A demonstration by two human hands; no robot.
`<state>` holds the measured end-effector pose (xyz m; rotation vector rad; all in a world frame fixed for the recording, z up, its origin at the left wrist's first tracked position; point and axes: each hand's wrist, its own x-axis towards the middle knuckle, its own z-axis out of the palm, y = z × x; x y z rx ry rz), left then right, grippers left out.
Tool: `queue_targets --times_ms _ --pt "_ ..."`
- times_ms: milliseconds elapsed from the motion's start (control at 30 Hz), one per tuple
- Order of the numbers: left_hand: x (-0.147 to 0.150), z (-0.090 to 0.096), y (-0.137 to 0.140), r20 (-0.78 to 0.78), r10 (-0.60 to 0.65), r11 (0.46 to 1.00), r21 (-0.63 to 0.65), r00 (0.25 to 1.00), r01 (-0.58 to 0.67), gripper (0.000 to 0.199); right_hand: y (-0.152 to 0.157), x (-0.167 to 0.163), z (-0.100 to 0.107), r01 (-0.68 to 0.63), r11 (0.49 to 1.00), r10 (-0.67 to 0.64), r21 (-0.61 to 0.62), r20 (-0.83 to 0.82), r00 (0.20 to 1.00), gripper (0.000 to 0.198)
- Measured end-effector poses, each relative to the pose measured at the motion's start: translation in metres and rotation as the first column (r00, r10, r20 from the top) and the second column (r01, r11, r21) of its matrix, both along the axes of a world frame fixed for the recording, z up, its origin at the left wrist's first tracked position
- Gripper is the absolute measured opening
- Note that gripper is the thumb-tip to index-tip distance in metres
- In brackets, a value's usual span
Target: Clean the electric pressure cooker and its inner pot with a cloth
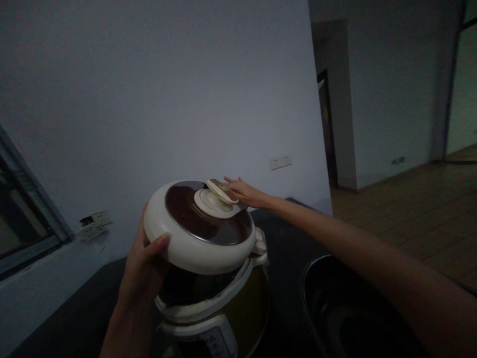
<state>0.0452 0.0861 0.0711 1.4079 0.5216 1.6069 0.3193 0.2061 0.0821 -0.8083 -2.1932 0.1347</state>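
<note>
lid (186, 211): tilted open above cooker body (248, 303) on surface (285, 243) | left hand (143, 256): grip clamped on lid's left rim | handle (222, 191): just left of right hand (244, 194), whose grip I cannot tell

The view is dim, soft and visibly grainy.

1. The left hand (147, 261) grips the near-left edge of the lid (203, 226), thumb laid along its outer side; most of the fingers are hidden.
2. The left forearm (124, 325) rises steeply from below the lid.
3. The right hand (248, 194) is at the lid's far right, fingers extended and partly hidden.
4. The bare right forearm (346, 238) stretches out to the lid's right, wrist nearly straight.
</note>
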Motion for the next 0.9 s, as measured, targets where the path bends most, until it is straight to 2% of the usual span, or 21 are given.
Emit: queue_targets --times_ms 200,400,533,733,900 --pt "0.0 0.002 -0.002 -0.012 0.007 1.0 -0.006 1.0 -0.008 0.082 0.019 -0.02 0.029 -0.064 0.997 0.063 -0.046 -0.026 0.998 0.036" --pt "-0.003 0.001 0.001 -0.014 0.013 0.999 -0.038 1.0 -0.013 0.087 0.018 -0.02 0.034 -0.085 0.994 0.081 -0.073 -0.058 0.995 0.031" --pt "-0.002 0.0 0.002 -0.008 -0.016 1.0 -0.02 1.0 0.016 0.083 0.016 -0.011 0.027 -0.031 0.992 0.024 -0.125 -0.056 0.998 0.02" --pt "0.002 0.002 -0.001 -0.012 0.0 1.0 -0.015 1.0 0.0 0.078 0.01 -0.006 0.012 0.09 0.975 -0.115 -0.202 -0.115 0.987 0.03" --pt "0.002 0.004 -0.002 -0.012 -0.027 1.0 0.005 1.0 0.027 0.078 0.018 -0.011 0.012 0.203 0.912 -0.27 -0.358 -0.148 0.951 0.031"
